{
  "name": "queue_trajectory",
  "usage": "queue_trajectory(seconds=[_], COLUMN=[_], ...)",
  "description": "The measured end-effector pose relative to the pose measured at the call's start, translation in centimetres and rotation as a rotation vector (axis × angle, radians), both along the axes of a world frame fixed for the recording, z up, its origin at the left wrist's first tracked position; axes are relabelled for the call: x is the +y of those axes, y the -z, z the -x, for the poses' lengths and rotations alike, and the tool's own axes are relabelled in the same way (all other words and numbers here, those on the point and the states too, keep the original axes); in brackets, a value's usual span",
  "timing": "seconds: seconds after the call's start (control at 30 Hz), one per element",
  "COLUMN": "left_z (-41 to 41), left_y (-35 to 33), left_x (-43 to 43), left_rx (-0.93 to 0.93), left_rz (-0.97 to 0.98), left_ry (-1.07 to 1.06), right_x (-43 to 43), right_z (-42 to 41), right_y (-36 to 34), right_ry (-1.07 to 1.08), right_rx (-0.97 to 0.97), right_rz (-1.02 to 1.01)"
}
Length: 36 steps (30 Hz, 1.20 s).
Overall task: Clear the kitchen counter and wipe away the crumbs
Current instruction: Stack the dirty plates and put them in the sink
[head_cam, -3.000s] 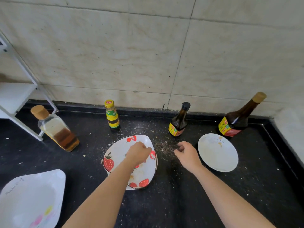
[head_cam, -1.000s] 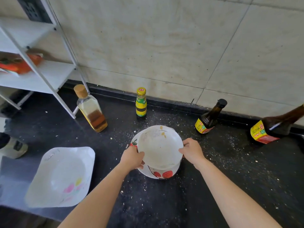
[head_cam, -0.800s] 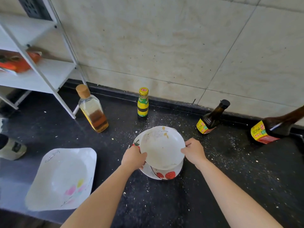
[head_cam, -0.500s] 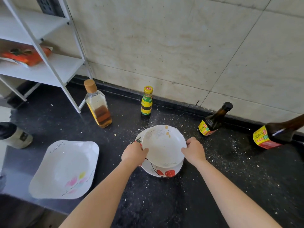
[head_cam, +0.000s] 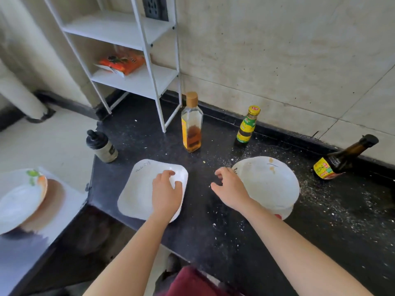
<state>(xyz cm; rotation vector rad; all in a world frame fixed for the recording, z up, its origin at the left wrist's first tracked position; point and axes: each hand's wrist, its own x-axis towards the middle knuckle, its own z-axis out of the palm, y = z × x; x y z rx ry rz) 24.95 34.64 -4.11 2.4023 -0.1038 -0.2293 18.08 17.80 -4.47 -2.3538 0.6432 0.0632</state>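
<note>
Fingers (head_cam: 168, 174) of the left hand (head_cam: 166, 195) are down on the square white plate (head_cam: 136, 189), lightly bent and close together, lying near its far right corner. No curl round the rim that I can make out. That plate sits by the front left corner of the black speckled stone counter (head_cam: 213, 236), close to the front edge.

Over to the right hand (head_cam: 230, 189): it hangs above the counter between the two plates, fingers apart and loosely curled, holding nothing. It overlaps the left rim of the round white plate (head_cam: 269, 184), and whether they touch I cannot tell. The round plate rides on a red-printed plate (head_cam: 280, 216), of which only a sliver peeks out at the front.

Pale crumbs (head_cam: 333, 197) are scattered right of that stack and behind it.

Toward the back edge stand a clear square bottle with a cork cap (head_cam: 191, 129) and a small yellow-capped bottle (head_cam: 248, 127). A dark brown bottle with a yellow label (head_cam: 342, 159) is further right. At the left edge there's a grey black-topped squeeze bottle (head_cam: 101, 146). In the far left corner is a white metal rack (head_cam: 149, 60), with an orange packet (head_cam: 121, 63) on one shelf.
</note>
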Motion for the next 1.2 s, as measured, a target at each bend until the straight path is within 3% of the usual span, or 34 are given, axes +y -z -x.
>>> queue_trajectory(seconds=[0.13,0.27,0.6,0.97,1.2], left_z=[-2.5,-4.8,-6.9,-6.4,-2.2], left_y=[0.7,1.9,1.9,-1.5,-3.5], left_x=[5.9,10.2,11.5,4.1,-6.3], left_rx=[-0.026,0.086,0.442,0.380,0.506], left_rz=[-0.174,-0.243,0.029,0.019,0.069], left_ry=[-0.070,-0.097,-0.154,0.172,0.465], right_x=[5.8,9.2,12.0,1.2,-9.4], right_z=[-2.9,-4.5,-5.2,0.2,6.6], right_y=[1.4,2.7,3.3,-2.9,-6.1], right_ry=[-0.008,0.035,0.330,0.370,0.503], right_rx=[0.156,0.297,0.275,0.163,0.196], right_rz=[-0.067,-0.098,-0.485,-0.526,-0.420])
